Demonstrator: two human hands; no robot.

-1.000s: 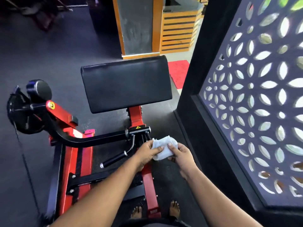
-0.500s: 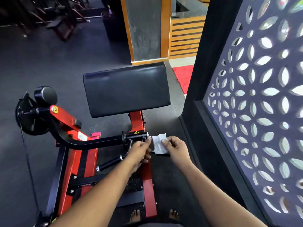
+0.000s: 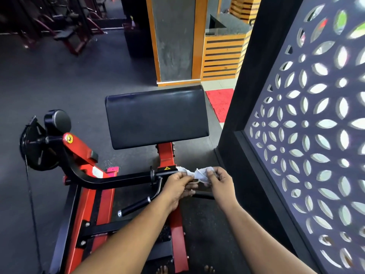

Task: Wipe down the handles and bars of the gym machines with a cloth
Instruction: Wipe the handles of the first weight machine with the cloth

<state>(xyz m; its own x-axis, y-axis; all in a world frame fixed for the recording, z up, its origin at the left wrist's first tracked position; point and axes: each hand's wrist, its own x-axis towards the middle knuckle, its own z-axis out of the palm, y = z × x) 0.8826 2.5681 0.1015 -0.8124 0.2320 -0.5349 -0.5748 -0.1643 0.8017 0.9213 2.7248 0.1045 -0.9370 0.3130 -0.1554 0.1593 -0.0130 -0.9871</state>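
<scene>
A white cloth point(image 3: 194, 174) is stretched between both hands just above the red and black gym machine point(image 3: 87, 196). The left hand point(image 3: 178, 184) pinches the cloth's left part, its grip closed on the fabric, and the right hand point(image 3: 218, 180) holds the other end between thumb and fingers, its grip likewise clenched on the cloth. The cloth's far left corner lies against the end of the black curved bar point(image 3: 110, 179), close to a small yellow warning sticker point(image 3: 167, 168); whether it is wrapped round the bar or only draped on it is hard to tell, since the left hand covers that spot.

Below the bar a short black handle point(image 3: 136, 206) with a metal end cap slants down to the left, and another dark handle point(image 3: 203, 194) shows between the two wrists. Beyond the hands stands a slanted black pad point(image 3: 156, 117) on a red post point(image 3: 166, 155). To the left a black weight plate point(image 3: 36, 147) hangs on the lever arm. A dark screen with leaf-shaped cutouts point(image 3: 308, 135) rises on the right, and a red mat point(image 3: 219, 103) lies on the floor past the pad. Bare toes point(image 3: 162, 270) show at the bottom edge.
</scene>
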